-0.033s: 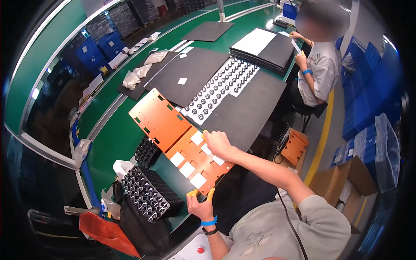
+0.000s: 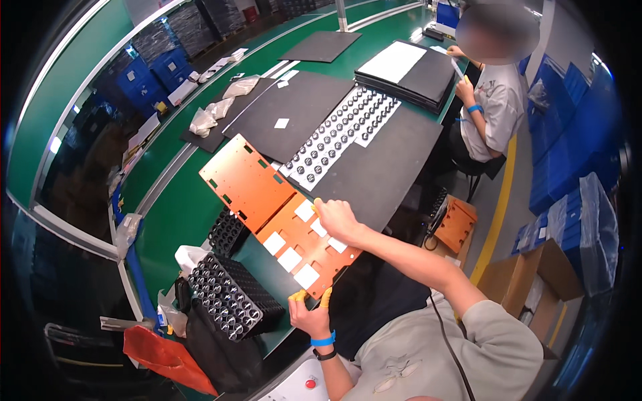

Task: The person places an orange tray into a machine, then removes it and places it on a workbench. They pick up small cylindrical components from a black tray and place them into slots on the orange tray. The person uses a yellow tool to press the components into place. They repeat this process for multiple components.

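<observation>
A hinged orange panel (image 2: 244,180) lies opened out in two halves at the table's near edge. White rectangular pads (image 2: 289,259) sit on its nearer half, several in number. My left hand (image 2: 309,315), with yellow fingertip covers, grips the panel's nearest corner between thumb and fingers. Over the right edge of the same half rests my right hand (image 2: 338,222), its fingers curled and one yellow-covered fingertip at the edge beside the topmost pad. What is under those fingers is hidden, and the hand partly covers a pad.
Beside the panel stands a black rack of round cells (image 2: 224,297). Beyond lie rows of black round parts (image 2: 334,144) on a white sheet, black mats (image 2: 284,110) and a board stack (image 2: 408,77). A co-worker (image 2: 491,100) sits at the far right, near a cardboard box (image 2: 528,274).
</observation>
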Motion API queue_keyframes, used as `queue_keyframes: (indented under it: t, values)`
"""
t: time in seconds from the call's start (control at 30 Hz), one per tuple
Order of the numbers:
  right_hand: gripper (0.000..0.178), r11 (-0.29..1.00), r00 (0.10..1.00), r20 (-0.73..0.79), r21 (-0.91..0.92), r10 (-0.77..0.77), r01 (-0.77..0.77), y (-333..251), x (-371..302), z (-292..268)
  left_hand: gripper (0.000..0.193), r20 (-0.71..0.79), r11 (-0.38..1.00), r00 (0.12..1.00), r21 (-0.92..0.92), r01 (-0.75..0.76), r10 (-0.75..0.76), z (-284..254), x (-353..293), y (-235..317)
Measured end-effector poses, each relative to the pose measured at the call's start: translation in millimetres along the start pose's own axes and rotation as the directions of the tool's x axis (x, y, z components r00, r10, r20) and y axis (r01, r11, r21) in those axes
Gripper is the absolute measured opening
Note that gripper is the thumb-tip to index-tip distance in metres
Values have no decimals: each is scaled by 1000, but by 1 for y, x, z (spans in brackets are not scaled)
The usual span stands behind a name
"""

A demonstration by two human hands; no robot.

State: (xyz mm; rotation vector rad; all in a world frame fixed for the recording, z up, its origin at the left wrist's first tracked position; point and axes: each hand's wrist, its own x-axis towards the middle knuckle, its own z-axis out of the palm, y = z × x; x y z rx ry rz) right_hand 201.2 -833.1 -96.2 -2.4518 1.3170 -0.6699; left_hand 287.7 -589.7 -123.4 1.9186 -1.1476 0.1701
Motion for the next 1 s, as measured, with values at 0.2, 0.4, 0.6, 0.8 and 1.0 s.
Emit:
queue_keyframes:
  t: [0.2, 0.4, 0.6, 0.8, 1.0]
  values:
    - [15, 1000, 999, -41, 6, -29, 30, 6, 3, 2, 54, -33, 999, 999, 28, -30, 31, 6, 4, 7]
    - [13, 992, 992, 13, -31, -124, 124, 10, 6, -10, 57, -62, 1000, 998, 19, -6, 7, 4, 4, 10]
    - [19, 998, 999, 39, 53, -18, 16, 4, 3, -7, 56, -69, 1000, 998, 16, -5, 6, 2, 1, 9]
    - [19, 996, 998, 65, 84, -6, 1, 8, 2, -1, 56, -35, 999, 999, 40, 4, -3, -3, 0, 8]
    - [18, 993, 992, 125, 113, 6, -20, 6, 12, -14, 52, -14, 999, 1000, 49, -14, 15, 1, -1, 3]
